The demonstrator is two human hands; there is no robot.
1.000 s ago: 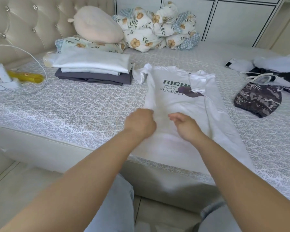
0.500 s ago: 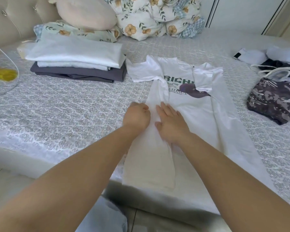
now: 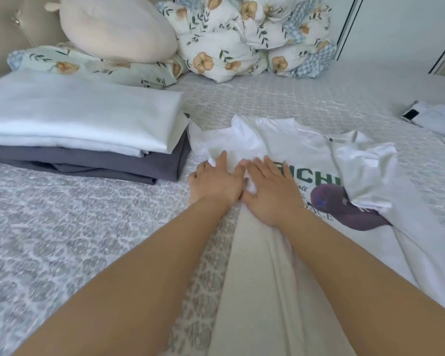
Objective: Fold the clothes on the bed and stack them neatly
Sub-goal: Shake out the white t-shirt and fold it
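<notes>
A white T-shirt [image 3: 306, 155] with green lettering and a purple print lies spread on the bed, its left side folded inward and its right sleeve turned over the chest. My left hand [image 3: 215, 179] lies flat with straight fingers on the left sleeve near the shoulder. Right beside it my right hand [image 3: 270, 188] presses flat on the folded edge over the print. A stack of folded clothes [image 3: 82, 129], white on top of dark grey, sits to the left of the shirt.
The patterned grey bedspread [image 3: 75, 227] stretches to the left and front. A cream cushion [image 3: 116, 27] and floral pillows [image 3: 242, 39] lie against the headboard. More white clothing [image 3: 437, 116] lies at the right edge.
Both hands have slid up the folded left edge of the shirt toward the shoulder. My left hand has gone from curled to flat. The view has moved closer.
</notes>
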